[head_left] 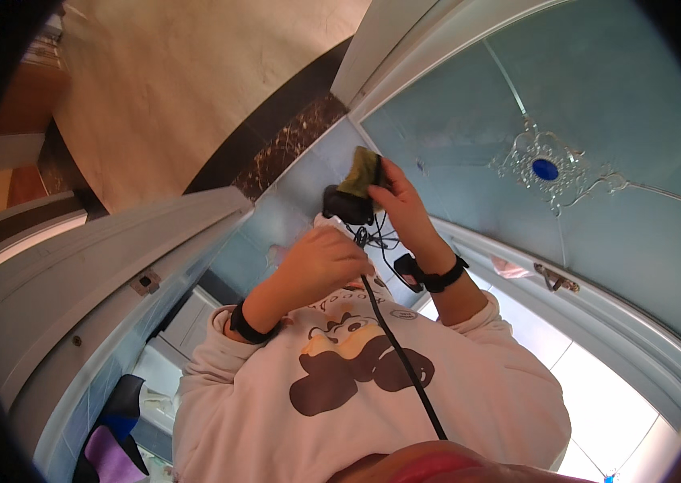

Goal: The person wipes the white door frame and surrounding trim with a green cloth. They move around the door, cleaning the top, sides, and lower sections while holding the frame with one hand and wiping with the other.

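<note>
Gripping a soft-looking olive-green piece [360,171] between thumb and fingers, the right hand [397,201] is in front of the body, where this piece overlaps a dark object [348,209] in the view. The left hand [320,262] is apart from it, with fingers bent near a black cable [392,338]; whether they hold something, I cannot tell.

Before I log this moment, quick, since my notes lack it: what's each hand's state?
Left hand: curled, at the black cable; whether it grips anything cannot be told.
Right hand: closed, holding the olive-green item.
</note>
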`<state>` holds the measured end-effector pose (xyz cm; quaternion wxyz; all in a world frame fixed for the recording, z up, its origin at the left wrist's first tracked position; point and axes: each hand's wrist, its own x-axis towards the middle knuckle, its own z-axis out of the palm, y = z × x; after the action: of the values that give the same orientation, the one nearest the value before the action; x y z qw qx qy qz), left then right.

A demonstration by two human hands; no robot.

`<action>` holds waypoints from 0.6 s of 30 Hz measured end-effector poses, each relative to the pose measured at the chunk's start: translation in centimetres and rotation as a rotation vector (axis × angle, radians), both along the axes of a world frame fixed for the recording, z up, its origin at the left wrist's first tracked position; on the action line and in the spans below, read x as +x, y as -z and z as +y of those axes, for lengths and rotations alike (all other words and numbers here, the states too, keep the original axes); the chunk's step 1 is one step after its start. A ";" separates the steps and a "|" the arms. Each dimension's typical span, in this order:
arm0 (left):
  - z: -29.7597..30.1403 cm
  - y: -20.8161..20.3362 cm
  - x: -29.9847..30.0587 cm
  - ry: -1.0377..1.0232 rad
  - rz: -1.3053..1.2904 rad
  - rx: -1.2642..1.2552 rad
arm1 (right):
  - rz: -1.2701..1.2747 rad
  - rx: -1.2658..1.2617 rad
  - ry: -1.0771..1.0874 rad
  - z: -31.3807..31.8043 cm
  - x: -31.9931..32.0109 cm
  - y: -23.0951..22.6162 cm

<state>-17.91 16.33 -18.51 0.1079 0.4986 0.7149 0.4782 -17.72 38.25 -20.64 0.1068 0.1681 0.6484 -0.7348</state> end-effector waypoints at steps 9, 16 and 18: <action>7.3 -3.5 -5.9 0.066 -0.166 -0.063 | 0.160 -0.048 0.137 10.2 -4.6 -5.9; 11.5 -3.6 -11.8 -0.460 -0.153 0.039 | 0.301 -0.506 -0.033 12.7 -8.8 -10.6; 13.3 -3.1 -13.3 -0.442 -0.369 0.224 | 0.283 -0.546 -0.034 12.4 -9.8 -11.0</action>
<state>-31.25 29.62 -15.38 0.0737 0.2443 0.7171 0.6486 -27.50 50.68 -9.67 0.0689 0.0184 0.4382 -0.8961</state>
